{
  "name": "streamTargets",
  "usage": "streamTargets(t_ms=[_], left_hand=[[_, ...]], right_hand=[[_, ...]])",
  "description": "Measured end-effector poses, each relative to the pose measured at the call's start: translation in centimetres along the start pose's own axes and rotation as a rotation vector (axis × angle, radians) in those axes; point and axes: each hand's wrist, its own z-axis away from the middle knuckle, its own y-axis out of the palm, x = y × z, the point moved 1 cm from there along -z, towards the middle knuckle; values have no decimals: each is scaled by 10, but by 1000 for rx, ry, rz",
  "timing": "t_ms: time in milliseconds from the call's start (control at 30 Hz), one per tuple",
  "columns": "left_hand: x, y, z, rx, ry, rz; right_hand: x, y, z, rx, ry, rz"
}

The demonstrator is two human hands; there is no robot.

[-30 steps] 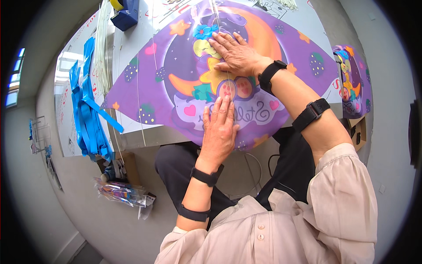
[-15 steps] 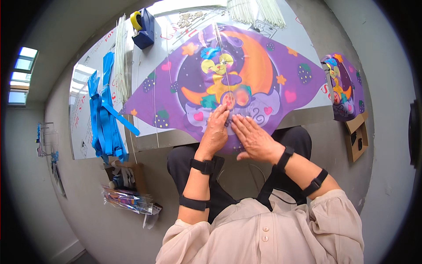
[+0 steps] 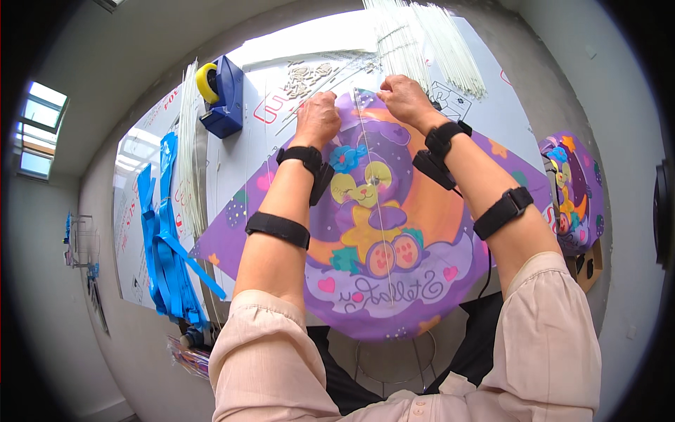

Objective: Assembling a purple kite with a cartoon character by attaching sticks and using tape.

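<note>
See thin purple kite-shaped sheet printed with yellow-faced cartoon animal on orange crescent moon (image 3: 362, 221), spread over white-topped counter (image 3: 228, 158), with rounded lower margin hanging past near edge

Find left hand (image 3: 320, 118) curled at upper left margin, near top corner; find right hand (image 3: 406, 100) bent in on other side of same corner, with fingers drawn together

Cannot tell whether grasping margin or merely curled over it, with fingertips mostly turned from view

Could skew top corner by pulling harder with one hand than with other

Could pucker print along long thin pale strand (image 3: 380, 211) running down middle, by tugging sideways; cannot tell how fastened

Could slide whole sheet lapward, owing to overhang and smooth-looking surface beneath

Could rub or catch print with black block (image 3: 434, 169) strapped under right wrist, through lowering forearm too far

Could scatter heap of small beige pieces (image 3: 309, 77) by sweeping left knuckles outward; could likewise disturb loose bundle of slim whitish rods (image 3: 450, 53) with right hand

Could drag flat blue plastic strips (image 3: 165, 239), just beside left point of sheet, by swinging that point leftward
</note>
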Motion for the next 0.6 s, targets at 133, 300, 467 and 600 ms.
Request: streamTargets(t_ms=[133,300,467,600], left_hand=[[-2,8,-37,142,-181,-122],[39,15,-71,346,-338,105],[28,18,-80,405,-291,-17],[25,25,-79,332,-376,53]], right_hand=[[-6,19,-34,71,92,236],[6,29,-67,249,252,193],[2,37,-85,228,354,104],[14,43,-84,235,514,7]])
